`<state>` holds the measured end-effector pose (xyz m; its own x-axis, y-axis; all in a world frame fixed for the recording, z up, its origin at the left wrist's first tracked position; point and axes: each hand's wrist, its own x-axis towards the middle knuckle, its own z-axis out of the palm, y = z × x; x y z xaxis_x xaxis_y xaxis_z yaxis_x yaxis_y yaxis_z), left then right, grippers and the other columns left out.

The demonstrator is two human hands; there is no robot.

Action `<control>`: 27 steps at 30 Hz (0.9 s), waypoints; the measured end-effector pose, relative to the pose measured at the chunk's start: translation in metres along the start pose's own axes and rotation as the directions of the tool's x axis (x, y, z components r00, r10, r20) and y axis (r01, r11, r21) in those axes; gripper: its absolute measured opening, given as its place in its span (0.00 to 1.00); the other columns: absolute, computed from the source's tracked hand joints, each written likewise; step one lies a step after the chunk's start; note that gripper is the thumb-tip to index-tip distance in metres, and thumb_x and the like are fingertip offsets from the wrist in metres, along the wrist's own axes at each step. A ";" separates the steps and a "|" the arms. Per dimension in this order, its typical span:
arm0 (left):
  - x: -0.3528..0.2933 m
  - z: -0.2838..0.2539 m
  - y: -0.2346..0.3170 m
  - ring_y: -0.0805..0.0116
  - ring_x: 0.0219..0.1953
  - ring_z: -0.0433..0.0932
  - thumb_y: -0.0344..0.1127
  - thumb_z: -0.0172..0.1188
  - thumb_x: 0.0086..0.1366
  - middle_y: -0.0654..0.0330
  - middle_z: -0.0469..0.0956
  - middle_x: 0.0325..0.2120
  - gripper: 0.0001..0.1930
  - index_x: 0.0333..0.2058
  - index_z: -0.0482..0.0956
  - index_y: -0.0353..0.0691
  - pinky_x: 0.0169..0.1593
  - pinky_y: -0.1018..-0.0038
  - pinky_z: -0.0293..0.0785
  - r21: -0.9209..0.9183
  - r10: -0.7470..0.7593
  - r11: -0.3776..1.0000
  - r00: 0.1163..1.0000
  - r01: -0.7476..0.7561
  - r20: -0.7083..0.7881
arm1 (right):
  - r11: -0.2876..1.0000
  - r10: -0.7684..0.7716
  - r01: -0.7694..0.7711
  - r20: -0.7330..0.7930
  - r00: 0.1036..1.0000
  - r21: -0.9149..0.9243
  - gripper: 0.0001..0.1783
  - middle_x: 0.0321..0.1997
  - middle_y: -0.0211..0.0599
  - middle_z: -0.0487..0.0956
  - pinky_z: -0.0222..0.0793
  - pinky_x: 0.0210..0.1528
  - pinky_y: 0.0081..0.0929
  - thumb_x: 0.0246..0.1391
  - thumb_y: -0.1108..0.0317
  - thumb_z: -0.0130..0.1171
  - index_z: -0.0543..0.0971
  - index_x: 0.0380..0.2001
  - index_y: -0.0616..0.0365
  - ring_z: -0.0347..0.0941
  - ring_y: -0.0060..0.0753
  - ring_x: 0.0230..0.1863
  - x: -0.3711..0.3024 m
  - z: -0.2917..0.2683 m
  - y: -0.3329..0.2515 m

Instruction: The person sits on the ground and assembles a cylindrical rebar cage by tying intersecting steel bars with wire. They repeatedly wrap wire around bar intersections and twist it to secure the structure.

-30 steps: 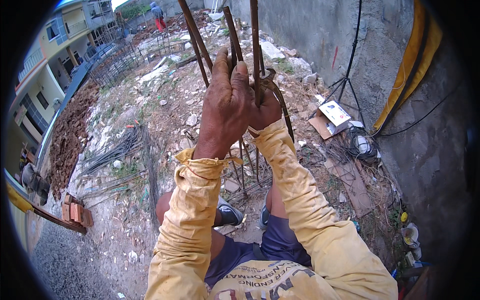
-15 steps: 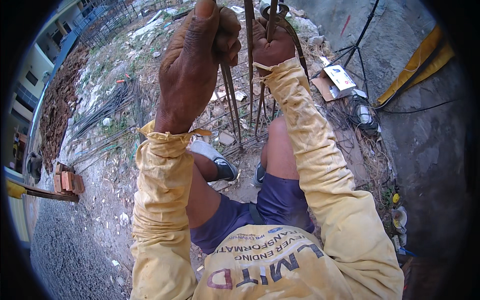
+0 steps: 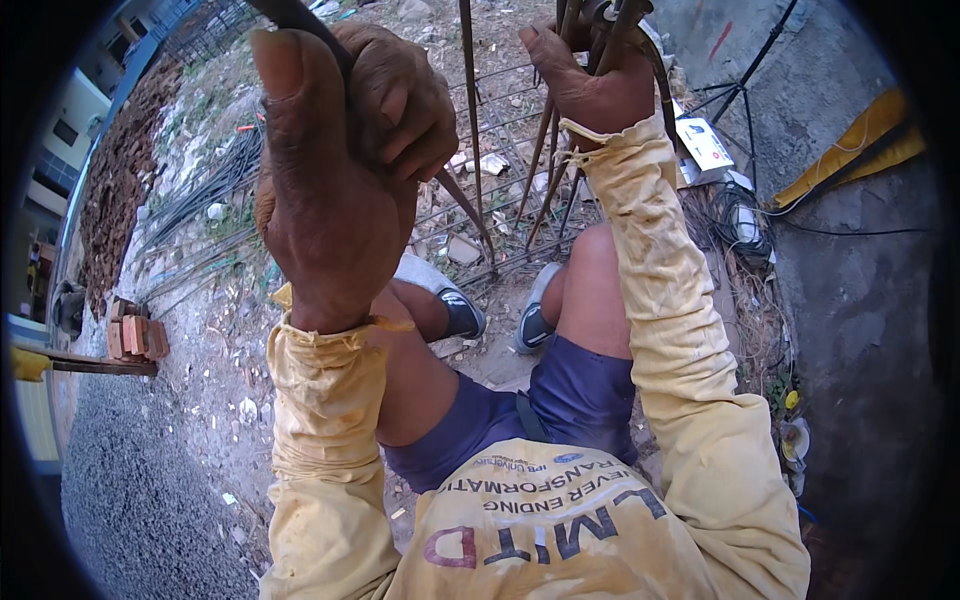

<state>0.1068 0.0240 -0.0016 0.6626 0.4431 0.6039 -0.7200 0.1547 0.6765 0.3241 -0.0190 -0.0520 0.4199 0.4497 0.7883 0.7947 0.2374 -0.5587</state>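
My left hand is closed round a dark steel bar, its thumb stretched up alongside. The bar slants from the upper left, through my fist, down to the right. My right hand, at the top edge, is wrapped round several thin steel bars whose lower ends fan out toward the ground. Part of that grip is cut off by the top edge. Between my hands a separate upright bar stands, touched by neither as far as I can see.
A grid of steel bars lies on rubble beyond my feet. At left are loose rods, red bricks and a gravel heap. At right stand a tripod, a white box, coiled cable and a yellow sheet.
My hands have moved apart, the left one leftward and the right one rightward. The bar in my left hand is now tilted more steeply away from upright.
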 end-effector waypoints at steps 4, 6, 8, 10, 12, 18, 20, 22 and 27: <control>-0.035 -0.013 0.016 0.77 0.23 0.57 0.63 0.49 0.67 0.71 0.60 0.21 0.23 0.25 0.66 0.50 0.28 0.78 0.56 -0.007 0.043 0.999 0.995 -0.042 0.095 | 0.995 0.069 -0.076 -0.105 0.992 -0.065 0.13 0.21 0.38 0.78 0.69 0.26 0.28 0.47 0.64 0.65 0.78 0.33 0.61 0.76 0.30 0.23 0.006 -0.007 -0.013; -0.064 -0.002 0.022 0.77 0.22 0.59 0.63 0.52 0.65 0.71 0.62 0.20 0.23 0.25 0.66 0.51 0.29 0.77 0.58 0.055 0.075 0.995 0.992 -0.081 0.101 | 0.993 0.002 -0.025 -0.190 0.982 -0.118 0.14 0.21 0.39 0.78 0.69 0.27 0.30 0.47 0.63 0.65 0.78 0.34 0.61 0.76 0.31 0.24 0.006 -0.007 -0.011; -0.094 0.010 0.026 0.77 0.22 0.61 0.63 0.52 0.65 0.72 0.62 0.20 0.22 0.25 0.67 0.52 0.30 0.77 0.59 0.130 0.161 0.979 0.987 -0.157 -0.019 | 0.991 -0.002 -0.027 -0.217 0.976 -0.132 0.15 0.22 0.39 0.79 0.71 0.29 0.32 0.48 0.62 0.65 0.78 0.36 0.61 0.77 0.33 0.24 0.003 -0.002 -0.008; -0.107 0.004 0.027 0.77 0.22 0.61 0.64 0.52 0.65 0.72 0.62 0.20 0.22 0.25 0.67 0.53 0.30 0.76 0.60 0.137 0.212 0.970 0.975 -0.201 -0.069 | 0.987 -0.042 0.007 -0.220 0.975 -0.158 0.16 0.22 0.39 0.79 0.70 0.29 0.31 0.48 0.63 0.65 0.78 0.37 0.61 0.77 0.33 0.24 0.006 0.003 -0.005; -0.113 -0.003 0.031 0.77 0.22 0.61 0.65 0.51 0.65 0.72 0.62 0.21 0.22 0.26 0.67 0.52 0.30 0.76 0.60 0.123 0.239 0.967 0.964 -0.225 -0.116 | 0.989 -0.061 0.036 -0.176 0.982 -0.144 0.16 0.23 0.37 0.78 0.70 0.28 0.29 0.48 0.63 0.65 0.78 0.37 0.62 0.75 0.30 0.24 0.010 0.003 -0.010; -0.003 -0.027 0.023 0.76 0.25 0.58 0.62 0.46 0.69 0.71 0.59 0.22 0.23 0.28 0.65 0.48 0.32 0.75 0.57 0.125 -0.029 0.992 0.997 0.020 0.069 | 0.988 -0.063 0.039 -0.157 0.986 -0.151 0.11 0.19 0.33 0.74 0.66 0.26 0.28 0.51 0.66 0.64 0.76 0.33 0.62 0.70 0.26 0.21 0.013 -0.003 -0.017; 0.035 -0.053 0.023 0.75 0.25 0.56 0.61 0.46 0.69 0.70 0.58 0.22 0.22 0.29 0.64 0.47 0.32 0.76 0.56 0.196 -0.023 0.980 0.999 0.014 0.039 | 0.986 0.010 -0.034 -0.147 0.989 -0.161 0.11 0.19 0.33 0.74 0.65 0.25 0.28 0.51 0.65 0.64 0.76 0.31 0.62 0.69 0.26 0.21 0.014 -0.005 -0.021; 0.055 -0.068 0.030 0.75 0.25 0.56 0.60 0.47 0.69 0.70 0.58 0.22 0.22 0.29 0.65 0.47 0.31 0.76 0.56 0.292 -0.002 0.957 1.000 0.002 0.001 | 0.998 -0.008 0.000 -0.117 0.993 -0.065 0.11 0.19 0.33 0.74 0.65 0.25 0.28 0.51 0.65 0.64 0.76 0.30 0.62 0.69 0.26 0.21 0.015 0.004 -0.022; 0.023 -0.074 0.028 0.77 0.24 0.54 0.60 0.48 0.69 0.71 0.57 0.21 0.22 0.28 0.66 0.47 0.31 0.77 0.54 0.068 0.055 0.996 0.998 -0.052 -0.033 | 0.997 -0.015 0.007 -0.112 0.994 -0.073 0.10 0.19 0.35 0.75 0.66 0.25 0.28 0.50 0.66 0.63 0.77 0.30 0.61 0.71 0.27 0.21 0.006 -0.011 -0.012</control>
<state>0.0868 0.1037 0.0002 0.6150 0.4802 0.6255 -0.7381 0.0713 0.6709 0.3221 -0.0285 -0.0374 0.4540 0.3467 0.8208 0.8275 0.1775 -0.5327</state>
